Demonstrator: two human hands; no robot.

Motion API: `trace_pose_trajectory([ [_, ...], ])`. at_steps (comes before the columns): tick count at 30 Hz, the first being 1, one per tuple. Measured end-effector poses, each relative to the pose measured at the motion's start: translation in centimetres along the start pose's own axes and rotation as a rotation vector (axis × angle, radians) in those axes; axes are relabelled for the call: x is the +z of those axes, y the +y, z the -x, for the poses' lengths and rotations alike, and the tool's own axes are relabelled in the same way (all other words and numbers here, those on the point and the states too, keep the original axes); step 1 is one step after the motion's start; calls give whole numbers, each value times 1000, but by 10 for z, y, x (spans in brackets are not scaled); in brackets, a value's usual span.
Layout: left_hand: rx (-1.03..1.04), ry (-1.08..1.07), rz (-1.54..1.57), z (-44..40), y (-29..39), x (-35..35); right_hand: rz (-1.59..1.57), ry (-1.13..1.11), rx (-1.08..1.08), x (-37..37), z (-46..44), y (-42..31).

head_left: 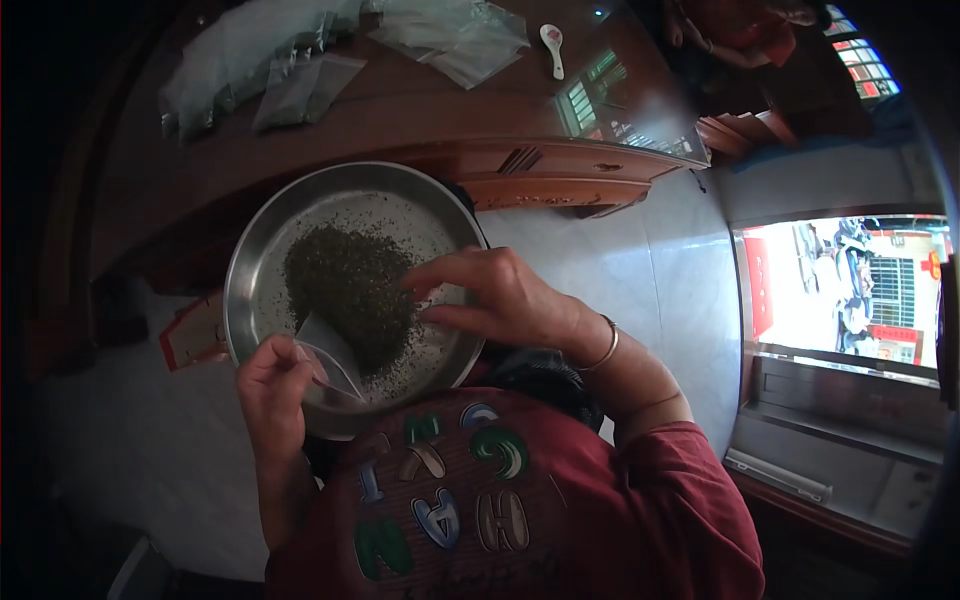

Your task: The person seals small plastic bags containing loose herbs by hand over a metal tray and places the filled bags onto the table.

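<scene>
A round metal basin (pixel 430 210) sits in front of my body with a heap of dark green dried, crumbled herb (pixel 345 280) in it. Loose bits are scattered around the heap. My left hand (pixel 272 385) pinches the edge of a small clear plastic bag (pixel 335 358) at the near left rim. The bag hangs tilted over the basin, and its mouth seems parted. Over the right side of the heap is my right hand (pixel 495 295), its thumb and fingers apart and curved, fingertips at the herb's edge. Nothing shows between those fingers.
On the wooden table (pixel 440 120) beyond the basin lie filled clear bags (pixel 295 90), a pile of flat plastic bags (pixel 455 40) and a white spoon (pixel 552 50). Another person (pixel 735 30) is at the table's far right. A bright doorway (pixel 850 295) opens at right.
</scene>
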State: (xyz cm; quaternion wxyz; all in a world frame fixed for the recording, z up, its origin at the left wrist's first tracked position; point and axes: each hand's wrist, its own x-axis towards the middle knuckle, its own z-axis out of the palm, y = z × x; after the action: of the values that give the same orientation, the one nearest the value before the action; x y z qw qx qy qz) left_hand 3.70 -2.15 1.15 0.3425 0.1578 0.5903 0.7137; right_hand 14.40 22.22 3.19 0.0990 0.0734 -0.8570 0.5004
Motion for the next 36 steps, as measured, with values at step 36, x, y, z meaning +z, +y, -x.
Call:
trace_pose_trajectory([
  [36,-32,-65,-107,-1,9,28,90,-166,-70,4,16,-45],
])
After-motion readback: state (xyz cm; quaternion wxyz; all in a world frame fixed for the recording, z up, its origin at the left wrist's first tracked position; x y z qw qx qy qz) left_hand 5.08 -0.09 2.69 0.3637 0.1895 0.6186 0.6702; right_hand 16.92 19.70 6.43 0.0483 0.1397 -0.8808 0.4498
